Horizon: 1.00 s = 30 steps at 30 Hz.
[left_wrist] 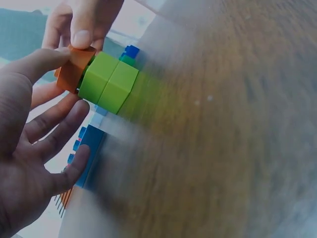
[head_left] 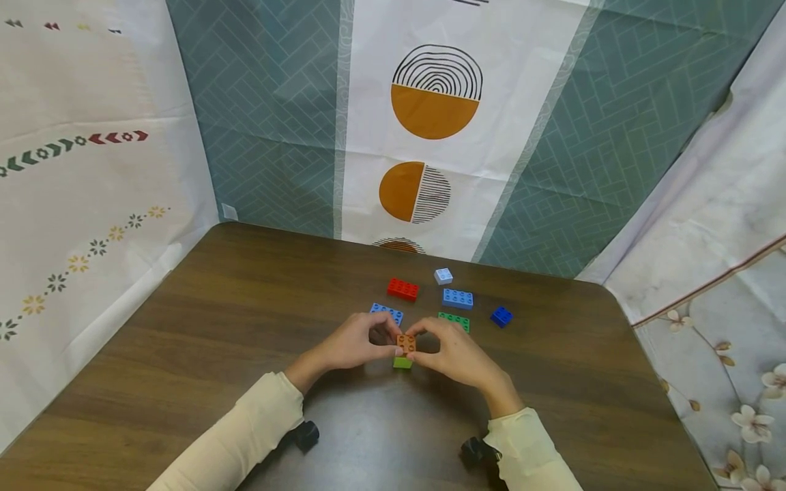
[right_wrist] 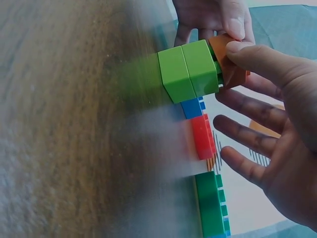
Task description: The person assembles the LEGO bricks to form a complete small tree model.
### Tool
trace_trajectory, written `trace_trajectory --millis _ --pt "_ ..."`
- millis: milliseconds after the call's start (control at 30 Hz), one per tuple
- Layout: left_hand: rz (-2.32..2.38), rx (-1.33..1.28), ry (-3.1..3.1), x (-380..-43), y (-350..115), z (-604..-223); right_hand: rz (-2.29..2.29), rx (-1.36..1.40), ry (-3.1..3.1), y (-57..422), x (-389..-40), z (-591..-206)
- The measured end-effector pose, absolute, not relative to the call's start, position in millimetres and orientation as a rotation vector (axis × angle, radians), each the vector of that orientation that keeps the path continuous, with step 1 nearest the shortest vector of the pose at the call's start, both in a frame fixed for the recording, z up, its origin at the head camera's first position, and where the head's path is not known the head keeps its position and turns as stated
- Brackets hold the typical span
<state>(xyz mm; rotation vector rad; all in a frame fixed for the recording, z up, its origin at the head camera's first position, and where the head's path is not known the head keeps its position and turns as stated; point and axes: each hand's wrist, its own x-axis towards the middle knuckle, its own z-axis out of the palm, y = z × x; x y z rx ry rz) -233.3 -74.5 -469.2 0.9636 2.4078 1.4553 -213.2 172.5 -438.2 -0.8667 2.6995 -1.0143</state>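
An orange brick [head_left: 406, 343] with studs on top is pinched from both sides, between thumb and fingers of my left hand [head_left: 350, 344] and of my right hand [head_left: 457, 351]. Directly beneath it stand two lime green bricks [right_wrist: 188, 72], stacked one on the other on the table. In the right wrist view the orange brick [right_wrist: 229, 62] sits slightly tilted over the upper green brick, whose studs show in a narrow gap. The other fingers of both hands are spread beside the stack and hold nothing.
Behind the hands on the brown table [head_left: 245, 314] lie a blue brick [head_left: 387, 312], a red brick [head_left: 402, 289], a green brick [head_left: 456, 320], another blue brick [head_left: 457, 299], a small pale blue brick [head_left: 443, 275] and a dark blue brick [head_left: 501, 316]. Patterned cloths hang around the table.
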Motion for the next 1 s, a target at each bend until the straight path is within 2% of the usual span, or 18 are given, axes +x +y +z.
trace_trajectory --millis 1000 --pt "1.407 0.969 2.47 -232.6 -73.5 -470.4 -1.112 -0.845 2.614 179.1 -215.4 -442.9"
